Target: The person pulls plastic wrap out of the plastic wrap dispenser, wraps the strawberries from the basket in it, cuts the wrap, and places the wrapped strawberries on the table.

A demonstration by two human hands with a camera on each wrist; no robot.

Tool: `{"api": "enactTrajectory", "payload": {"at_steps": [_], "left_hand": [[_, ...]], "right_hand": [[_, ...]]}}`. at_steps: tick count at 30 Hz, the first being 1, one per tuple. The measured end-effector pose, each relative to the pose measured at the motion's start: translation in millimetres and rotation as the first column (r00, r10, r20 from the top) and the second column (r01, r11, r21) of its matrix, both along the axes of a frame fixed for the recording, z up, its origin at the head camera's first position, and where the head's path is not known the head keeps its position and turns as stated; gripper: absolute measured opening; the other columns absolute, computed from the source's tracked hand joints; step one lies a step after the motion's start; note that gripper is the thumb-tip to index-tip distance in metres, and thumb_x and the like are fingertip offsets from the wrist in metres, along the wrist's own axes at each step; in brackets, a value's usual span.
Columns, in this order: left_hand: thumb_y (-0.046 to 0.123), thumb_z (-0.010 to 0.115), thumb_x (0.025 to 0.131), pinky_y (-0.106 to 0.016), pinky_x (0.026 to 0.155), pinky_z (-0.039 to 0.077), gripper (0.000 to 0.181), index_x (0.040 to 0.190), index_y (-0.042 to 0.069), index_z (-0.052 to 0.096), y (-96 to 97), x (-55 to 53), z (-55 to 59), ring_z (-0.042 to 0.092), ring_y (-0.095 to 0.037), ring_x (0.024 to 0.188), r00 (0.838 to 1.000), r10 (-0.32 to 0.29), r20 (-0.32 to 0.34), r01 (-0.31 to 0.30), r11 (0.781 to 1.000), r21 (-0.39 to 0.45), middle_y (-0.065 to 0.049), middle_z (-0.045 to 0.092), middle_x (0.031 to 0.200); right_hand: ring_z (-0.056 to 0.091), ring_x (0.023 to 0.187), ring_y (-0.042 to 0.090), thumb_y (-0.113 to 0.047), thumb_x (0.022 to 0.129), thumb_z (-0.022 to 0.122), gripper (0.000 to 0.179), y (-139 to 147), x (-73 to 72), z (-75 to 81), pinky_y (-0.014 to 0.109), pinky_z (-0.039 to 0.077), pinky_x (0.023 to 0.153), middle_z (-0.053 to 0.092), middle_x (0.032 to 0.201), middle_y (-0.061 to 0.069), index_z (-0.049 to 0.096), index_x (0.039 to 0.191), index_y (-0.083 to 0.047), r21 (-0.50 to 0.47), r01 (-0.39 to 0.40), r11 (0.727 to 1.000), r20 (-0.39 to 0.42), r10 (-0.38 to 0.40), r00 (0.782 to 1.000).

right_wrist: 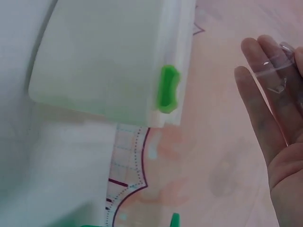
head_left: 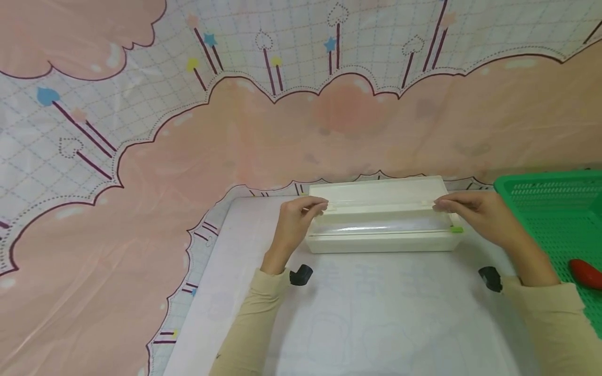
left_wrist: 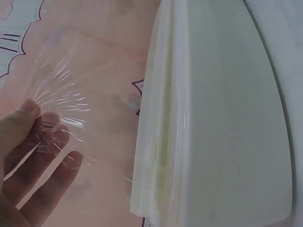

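A long white cling film dispenser [head_left: 385, 244] lies across the table, its lid [head_left: 376, 193] tilted back. Clear cling film [left_wrist: 71, 104] stretches from it to both hands. At the left end, my left hand [head_left: 296, 219] pinches one corner of the film between thumb and fingers, and creases fan out from the grip in the left wrist view. Over the right end, my right hand [head_left: 475, 211] pinches the other corner, with film lying across its fingers in the right wrist view. A green slider [right_wrist: 168, 89] sits at the dispenser's right end.
To the right stands a green plastic basket [head_left: 541, 209] with a red object [head_left: 585, 274] in it. The white tabletop [head_left: 367, 318] spreads in front of the dispenser. Behind hangs a pink and white patterned cloth [head_left: 263, 136].
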State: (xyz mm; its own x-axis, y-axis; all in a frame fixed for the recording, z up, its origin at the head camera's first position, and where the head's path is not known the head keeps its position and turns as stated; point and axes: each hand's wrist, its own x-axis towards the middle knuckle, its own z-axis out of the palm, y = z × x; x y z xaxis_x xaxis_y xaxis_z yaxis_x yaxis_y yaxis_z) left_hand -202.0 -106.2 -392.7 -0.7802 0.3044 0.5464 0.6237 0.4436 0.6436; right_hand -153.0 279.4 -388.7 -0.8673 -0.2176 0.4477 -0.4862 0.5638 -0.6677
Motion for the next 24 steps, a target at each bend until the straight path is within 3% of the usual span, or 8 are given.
{"api": "enactTrajectory", "payload": {"at_steps": [6, 11, 17, 24], "left_hand": [[0.014, 0.069, 0.093, -0.023, 0.068, 0.059, 0.014, 0.098, 0.004, 0.076, 4.6, -0.3, 8.1, 0.072, -0.015, 0.074, 1.0, -0.008, 0.0, 0.008, 1.0, 0.015, -0.007, 0.076, 0.089], [0.012, 0.069, 0.093, -0.026, 0.069, 0.06, 0.013, 0.098, 0.003, 0.076, 5.6, 1.6, 18.7, 0.073, -0.018, 0.074, 1.0, -0.006, 0.003, 0.006, 0.998, 0.065, -0.008, 0.077, 0.09], [0.01, 0.07, 0.092, -0.032, 0.069, 0.061, 0.012, 0.099, 0.002, 0.076, 5.8, 4.6, 23.8, 0.073, -0.024, 0.074, 1.0, -0.004, 0.019, 0.003, 0.996, 0.092, -0.012, 0.076, 0.091], [0.012, 0.068, 0.094, -0.028, 0.069, 0.06, 0.013, 0.1, 0.005, 0.076, 5.5, 8.7, 29.4, 0.072, -0.018, 0.075, 1.0, 0.0, -0.001, 0.0, 0.997, 0.071, -0.008, 0.077, 0.091]], "right_hand": [[0.065, 0.088, -0.011, 0.002, 0.093, 0.064, 0.017, 5, 1.8, 3.0, 0.003, 0.047, 0.077, 0.073, 0.093, -0.018, 0.075, 0.106, -0.002, -0.031, 0.001, 1.0, 0.007, 0.0, 1.0], [0.068, 0.087, -0.005, 0.009, 0.091, 0.063, 0.02, 6, 2.0, 13.0, 0.006, 0.05, 0.078, 0.075, 0.093, -0.012, 0.073, 0.106, 0.001, -0.078, -0.04, 0.996, -0.023, 0.038, 0.999], [0.068, 0.087, -0.004, 0.009, 0.091, 0.063, 0.019, 5, 4.2, 18.6, 0.006, 0.049, 0.08, 0.076, 0.091, -0.009, 0.073, 0.106, 0.003, -0.117, -0.039, 0.992, 0.015, 0.041, 0.999], [0.07, 0.084, -0.003, 0.008, 0.092, 0.063, 0.019, 6, 9.4, 23.8, 0.005, 0.049, 0.08, 0.076, 0.091, -0.01, 0.072, 0.108, 0.002, -0.11, -0.025, 0.994, 0.026, 0.028, 0.999]]}}
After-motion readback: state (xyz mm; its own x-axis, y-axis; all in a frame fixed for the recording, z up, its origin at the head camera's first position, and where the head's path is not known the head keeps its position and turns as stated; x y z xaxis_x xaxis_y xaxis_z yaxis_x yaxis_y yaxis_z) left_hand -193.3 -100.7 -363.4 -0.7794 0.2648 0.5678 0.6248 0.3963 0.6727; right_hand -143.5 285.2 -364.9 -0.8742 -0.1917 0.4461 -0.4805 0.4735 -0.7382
